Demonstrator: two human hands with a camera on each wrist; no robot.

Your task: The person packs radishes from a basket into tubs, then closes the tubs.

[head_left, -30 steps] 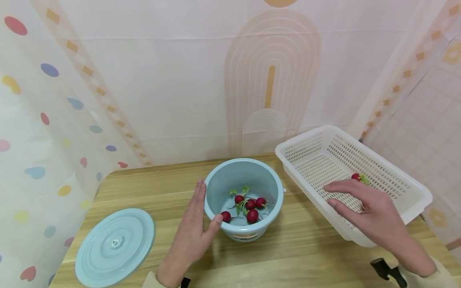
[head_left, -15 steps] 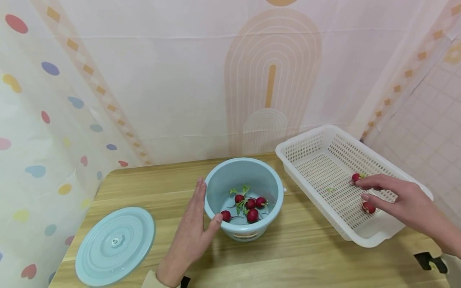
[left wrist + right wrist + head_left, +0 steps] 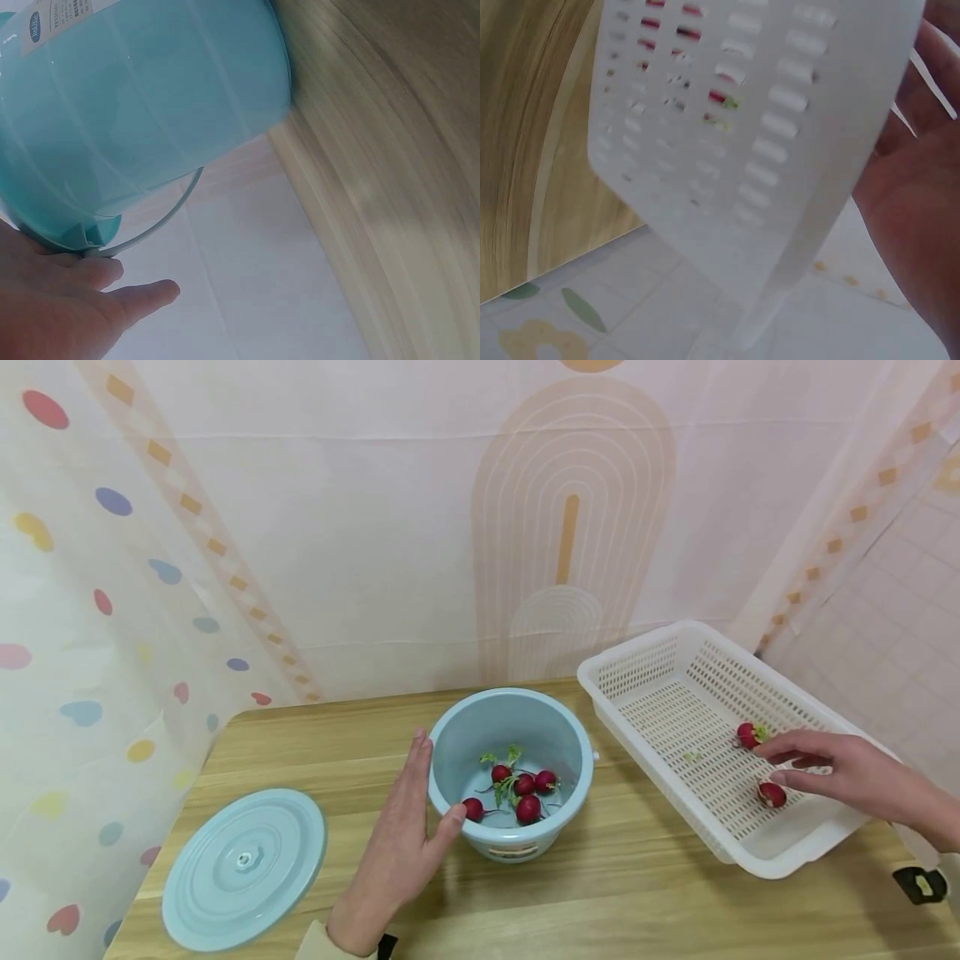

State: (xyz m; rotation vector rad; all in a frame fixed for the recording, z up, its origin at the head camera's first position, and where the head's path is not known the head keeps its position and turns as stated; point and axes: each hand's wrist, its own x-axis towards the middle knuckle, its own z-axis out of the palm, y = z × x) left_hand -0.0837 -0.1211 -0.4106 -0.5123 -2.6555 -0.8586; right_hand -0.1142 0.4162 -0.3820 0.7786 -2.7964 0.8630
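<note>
The likeliest trouble lies in the white basket [image 3: 675, 718] at the right. The right hand [image 3: 847, 768] hangs over its right part, fingers loosely bent, thumb apart, nothing seen in its grasp. Its fingertips are close to the far radish [image 3: 747, 734] and its thumb to the near radish [image 3: 771, 794] (whether either touches, I cannot tell), so a careless sweep could set one rolling across the mesh. Catching the far one by its leaves alone might tear them.

At the middle of the surface [image 3: 525, 910], the left hand [image 3: 397, 852] has straight fingers along the left of the blue bucket [image 3: 510, 727], thumb by the near rim. Too hard a push there could slide or tip it.

Both basket radishes look small, round and deep red; the far one shows a short green tuft, the near one a pale patch. Inside the bucket, five red radishes [image 3: 528, 810] lie loosely, some with leaves and thin roots.
</note>
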